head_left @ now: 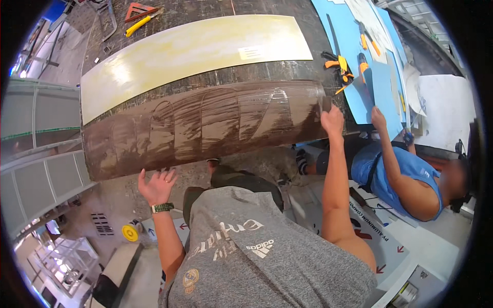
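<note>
A long brown panel lies along the near side of the dark worktable, its surface covered with darker, wet-looking smears and streaks. My right hand is at the panel's right end, fingers closed round a small dark flat block; the exact kind of block cannot be made out. Near the panel's front edge at the left, my left hand has its fingers spread and holds nothing. Whether its fingertips touch the edge is unclear. Behind the brown panel lies a glossy pale yellow panel with a small label.
A red triangular square and a yellow-handled tool lie at the far left. Black-and-orange clamps rest at the right beside blue sheets. A co-worker in blue reaches toward these sheets. A yellow round object stands on the floor.
</note>
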A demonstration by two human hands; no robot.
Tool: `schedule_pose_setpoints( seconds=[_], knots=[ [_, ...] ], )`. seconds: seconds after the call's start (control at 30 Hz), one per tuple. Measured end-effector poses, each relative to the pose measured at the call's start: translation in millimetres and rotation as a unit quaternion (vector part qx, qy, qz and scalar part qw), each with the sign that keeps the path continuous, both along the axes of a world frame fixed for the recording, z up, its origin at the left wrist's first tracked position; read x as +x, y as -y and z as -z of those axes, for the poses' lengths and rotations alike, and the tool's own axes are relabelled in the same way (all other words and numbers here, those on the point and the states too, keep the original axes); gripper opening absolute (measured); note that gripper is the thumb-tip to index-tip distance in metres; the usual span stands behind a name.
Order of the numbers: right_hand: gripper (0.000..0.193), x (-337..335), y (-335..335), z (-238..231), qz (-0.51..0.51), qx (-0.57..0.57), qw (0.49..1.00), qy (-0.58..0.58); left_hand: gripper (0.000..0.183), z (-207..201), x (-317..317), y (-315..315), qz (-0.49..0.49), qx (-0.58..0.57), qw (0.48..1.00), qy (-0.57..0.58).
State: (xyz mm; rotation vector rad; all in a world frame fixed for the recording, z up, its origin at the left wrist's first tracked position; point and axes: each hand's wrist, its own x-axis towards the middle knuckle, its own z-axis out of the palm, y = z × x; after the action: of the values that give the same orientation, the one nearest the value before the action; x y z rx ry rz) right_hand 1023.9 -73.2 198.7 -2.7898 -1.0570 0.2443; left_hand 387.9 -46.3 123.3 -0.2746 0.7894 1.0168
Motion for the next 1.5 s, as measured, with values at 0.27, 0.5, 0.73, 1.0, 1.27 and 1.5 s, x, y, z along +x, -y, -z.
schedule_pose_setpoints(
  seconds=[0.27, 0.5, 0.73, 1.0, 1.27, 1.5],
  knots=[
    [0.035, 8, -26, 14, 0.007, -0.146, 0.989, -0.005, 0.039, 20, -200, -55, -0.007, -0.021, 0.86, -0.511],
    [0.036, -3, -61, 45, 0.016, -0.174, 0.984, 0.023, 0.053, 54, -437, -136, 0.195, 0.176, 0.385, -0.885],
    [0.026, -167, -125, 43, -0.016, -0.165, 0.986, -0.026, 0.063, 85, -412, -172, 0.335, 0.124, 0.485, -0.798],
    [0.025, -486, -234, 28, -0.179, -0.138, 0.971, -0.076, 0.065, 33, -375, -183, 0.365, 0.054, 0.612, -0.7],
    [0.037, -407, -181, -9, 0.002, -0.131, 0.991, 0.002, 0.058, 52, -388, -169, 0.276, 0.174, 0.656, -0.681],
    [0.029, -491, -214, 31, -0.034, -0.151, 0.988, -0.01, 0.055, 52, -388, -171, 0.297, 0.201, 0.651, -0.668]
  ],
)
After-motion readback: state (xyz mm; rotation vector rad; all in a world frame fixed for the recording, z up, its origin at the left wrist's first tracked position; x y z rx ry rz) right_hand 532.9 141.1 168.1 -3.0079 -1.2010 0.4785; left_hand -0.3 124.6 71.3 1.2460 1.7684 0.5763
